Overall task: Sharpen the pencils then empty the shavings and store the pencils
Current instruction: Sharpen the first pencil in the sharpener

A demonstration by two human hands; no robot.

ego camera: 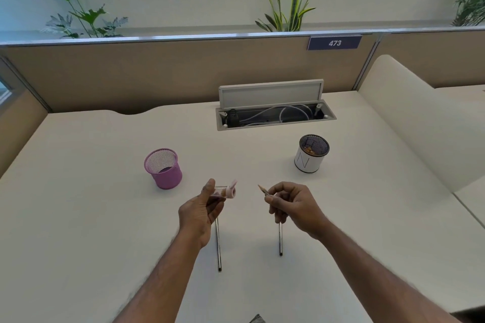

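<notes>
While the left hand [199, 214] grips the sharpener [226, 191], the right hand [291, 204] pinches a pencil [262, 189] near it, not touching.

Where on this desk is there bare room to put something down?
Bare desk lies between the pink mesh cup and the white cup, in front of the open cable tray, and left of the pink cup. It is crowded under the left hand and right hand, where two pencils lie.

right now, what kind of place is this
Probably an office workstation: a beige partition with a 473 number plate, and an open cable hatch in the white desk.
</notes>
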